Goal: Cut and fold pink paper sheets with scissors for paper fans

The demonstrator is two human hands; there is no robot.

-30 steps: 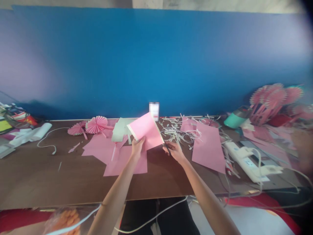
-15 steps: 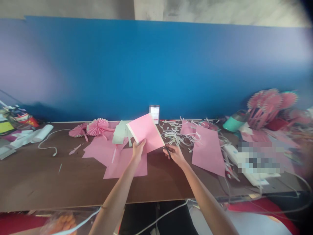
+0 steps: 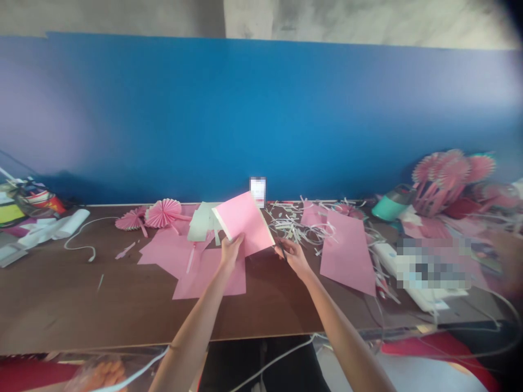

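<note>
My left hand (image 3: 231,251) pinches the lower edge of a pink paper sheet (image 3: 244,221) and holds it tilted above the brown table (image 3: 81,294). My right hand (image 3: 292,255) is closed around dark scissors (image 3: 281,248) whose blades meet the sheet's lower right edge. More pink sheets (image 3: 192,261) lie flat under both hands. A larger pink sheet (image 3: 347,250) lies to the right of my right hand.
Pink paper fans (image 3: 159,213) lie at the back left, a pile of white paper strips (image 3: 300,223) behind my right hand. A teal tool (image 3: 392,202), more fans (image 3: 451,171) and a white power strip (image 3: 412,283) crowd the right. A blue board (image 3: 261,114) backs the table.
The view has tilted slightly downward. Both hands and the pink sheet keep almost the same position, my right hand shifting a little along the sheet's edge.
</note>
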